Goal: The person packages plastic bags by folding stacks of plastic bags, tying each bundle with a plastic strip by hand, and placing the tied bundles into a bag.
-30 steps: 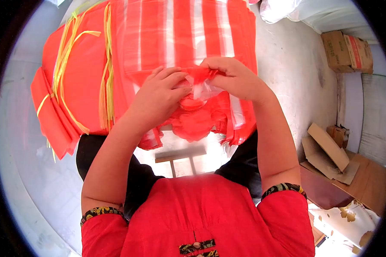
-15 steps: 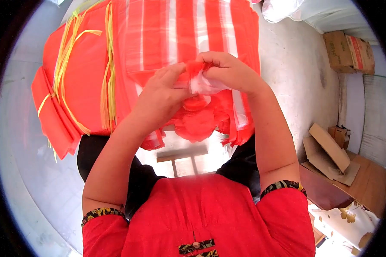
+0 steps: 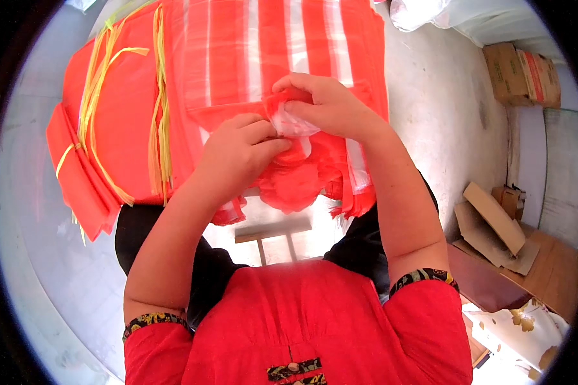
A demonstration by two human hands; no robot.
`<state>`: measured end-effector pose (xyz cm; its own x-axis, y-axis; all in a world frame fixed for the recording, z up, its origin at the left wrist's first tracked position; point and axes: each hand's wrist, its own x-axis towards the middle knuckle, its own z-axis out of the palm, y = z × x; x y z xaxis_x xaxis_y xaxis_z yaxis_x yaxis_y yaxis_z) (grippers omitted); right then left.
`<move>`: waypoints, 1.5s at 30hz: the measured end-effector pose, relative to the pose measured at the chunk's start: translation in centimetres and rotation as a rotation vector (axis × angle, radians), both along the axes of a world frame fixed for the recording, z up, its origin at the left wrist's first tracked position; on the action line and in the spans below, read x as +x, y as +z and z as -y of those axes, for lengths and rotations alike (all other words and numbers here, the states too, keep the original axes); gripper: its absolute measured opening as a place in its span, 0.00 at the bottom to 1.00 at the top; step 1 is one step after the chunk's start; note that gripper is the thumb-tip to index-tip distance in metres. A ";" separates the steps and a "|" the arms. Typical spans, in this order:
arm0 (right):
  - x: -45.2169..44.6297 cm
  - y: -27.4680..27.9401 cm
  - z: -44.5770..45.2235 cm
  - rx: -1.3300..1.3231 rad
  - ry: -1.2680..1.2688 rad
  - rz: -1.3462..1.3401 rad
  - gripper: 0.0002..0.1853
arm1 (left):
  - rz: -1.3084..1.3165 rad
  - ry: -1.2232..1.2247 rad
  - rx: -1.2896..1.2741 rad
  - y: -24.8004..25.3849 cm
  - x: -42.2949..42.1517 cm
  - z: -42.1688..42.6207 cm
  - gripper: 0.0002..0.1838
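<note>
A thick stack of thin red plastic bags (image 3: 228, 58) with clear stripes lies in front of me. My right hand (image 3: 324, 102) pinches a bunched red-and-clear bag edge (image 3: 295, 122) between thumb and fingers, above the near side of the stack. Close beside it, my left hand (image 3: 244, 144) has its thumb and fingers closed on the lower left of the same edge. Its fingertips are partly hidden. Beneath both hands, crumpled red bag ends (image 3: 292, 186) hang over the near edge of the stack.
Yellow tie strips (image 3: 160, 109) lie across red material on the left, beside a folded red bundle (image 3: 83, 173) tied with yellow. A closed cardboard box (image 3: 520, 76) stands at the far right, with an opened carton (image 3: 491, 221) nearer. A wooden bar (image 3: 273, 230) shows between my knees.
My right hand has shifted slightly left with the bunched edge. My left hand's fingers have curled in and moved a little lower. The stack has hardly moved.
</note>
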<state>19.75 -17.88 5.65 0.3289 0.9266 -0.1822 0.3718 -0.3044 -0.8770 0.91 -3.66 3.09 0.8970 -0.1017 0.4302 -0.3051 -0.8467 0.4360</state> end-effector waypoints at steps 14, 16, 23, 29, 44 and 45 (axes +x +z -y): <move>0.5 -0.7 0.7 0.112 -0.145 0.199 0.17 | 0.059 -0.016 0.082 0.7 0.2 0.0 0.12; 0.7 -0.7 0.8 0.079 -0.148 0.221 0.15 | 0.074 -0.004 0.087 0.7 0.3 0.2 0.12; -0.3 -0.6 0.2 0.115 -0.093 0.324 0.13 | 0.092 0.037 0.090 0.4 0.5 0.5 0.10; -0.7 -1.3 0.0 0.175 -0.108 0.324 0.12 | 0.075 0.070 0.094 0.7 0.3 0.8 0.10; -1.3 -1.6 -0.2 0.199 -0.119 0.359 0.11 | 0.014 0.080 0.002 1.0 1.0 1.3 0.17; -1.4 -1.7 -0.2 0.202 -0.124 0.332 0.11 | -0.007 0.066 0.015 0.7 1.0 1.1 0.17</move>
<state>18.37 -17.71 3.94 0.4507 0.8825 0.1344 0.6161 -0.1985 -0.7622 1.95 -4.77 3.80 0.9051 -0.0485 0.4224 -0.2453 -0.8710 0.4256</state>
